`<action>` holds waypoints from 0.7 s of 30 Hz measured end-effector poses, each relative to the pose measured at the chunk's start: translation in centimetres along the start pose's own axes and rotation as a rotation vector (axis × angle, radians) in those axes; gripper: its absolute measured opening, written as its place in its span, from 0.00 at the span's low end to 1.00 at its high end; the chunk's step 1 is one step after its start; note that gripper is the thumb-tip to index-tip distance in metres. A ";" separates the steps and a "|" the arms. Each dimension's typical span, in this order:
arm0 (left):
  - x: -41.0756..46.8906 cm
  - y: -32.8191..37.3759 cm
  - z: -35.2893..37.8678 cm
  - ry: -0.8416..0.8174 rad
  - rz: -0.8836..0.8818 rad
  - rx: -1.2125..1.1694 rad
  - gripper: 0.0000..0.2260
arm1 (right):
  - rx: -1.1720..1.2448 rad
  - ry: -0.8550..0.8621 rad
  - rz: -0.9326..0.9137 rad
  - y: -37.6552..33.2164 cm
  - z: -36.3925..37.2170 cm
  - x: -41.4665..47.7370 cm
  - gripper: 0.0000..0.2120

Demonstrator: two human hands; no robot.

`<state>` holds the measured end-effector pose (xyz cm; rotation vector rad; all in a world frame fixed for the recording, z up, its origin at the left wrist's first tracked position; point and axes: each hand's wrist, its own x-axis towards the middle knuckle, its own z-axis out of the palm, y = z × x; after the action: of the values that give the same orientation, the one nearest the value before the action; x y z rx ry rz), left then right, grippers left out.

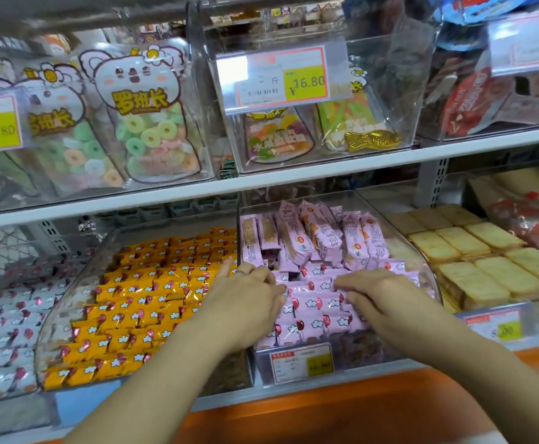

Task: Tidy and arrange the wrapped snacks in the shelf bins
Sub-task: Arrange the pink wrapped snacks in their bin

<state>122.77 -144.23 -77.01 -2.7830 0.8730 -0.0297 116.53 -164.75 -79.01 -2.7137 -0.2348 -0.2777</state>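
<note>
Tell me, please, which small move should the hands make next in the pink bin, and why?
Probably reach to the back row: the upright pink packets there lean unevenly, while the flat packets under the left hand and right hand already lie in rows.

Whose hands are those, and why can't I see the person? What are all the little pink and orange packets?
The camera sits on the person's head and looks down, so you see only their two arms, as if they were yours. This is a shop shelf. The left hand and the right hand both rest with bent fingers on the pink wrapped snacks in the middle clear bin. I cannot tell whether either hand grips a packet. The bin to the left holds orange wrapped snacks in rows. The one to the right holds pale biscuits. On the shelf above stand bags of gummy rings and a price tag reading 16.80.
</note>
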 end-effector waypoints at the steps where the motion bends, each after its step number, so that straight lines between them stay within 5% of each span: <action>1: -0.2 0.4 -0.2 0.043 -0.002 -0.038 0.18 | 0.001 0.013 -0.023 -0.2 0.0 0.1 0.16; 8: -1.0 4.2 1.9 0.098 0.065 -0.215 0.36 | -0.188 -0.172 -0.072 -1.3 2.7 0.3 0.39; 12: 0.0 3.6 2.4 0.119 0.070 -0.131 0.31 | -0.128 -0.162 -0.069 -0.9 2.6 1.0 0.25; 18: -1.0 3.4 2.4 0.078 0.090 -0.060 0.37 | -0.042 -0.211 -0.113 -1.6 1.3 -0.9 0.28; 21: -1.1 3.5 1.6 0.151 0.077 -0.108 0.28 | 0.069 -0.091 -0.134 -1.3 0.9 -1.2 0.24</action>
<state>120.02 -146.12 -79.27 -2.8744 1.0473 -0.1875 115.27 -163.32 -79.56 -2.6498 -0.4450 -0.1801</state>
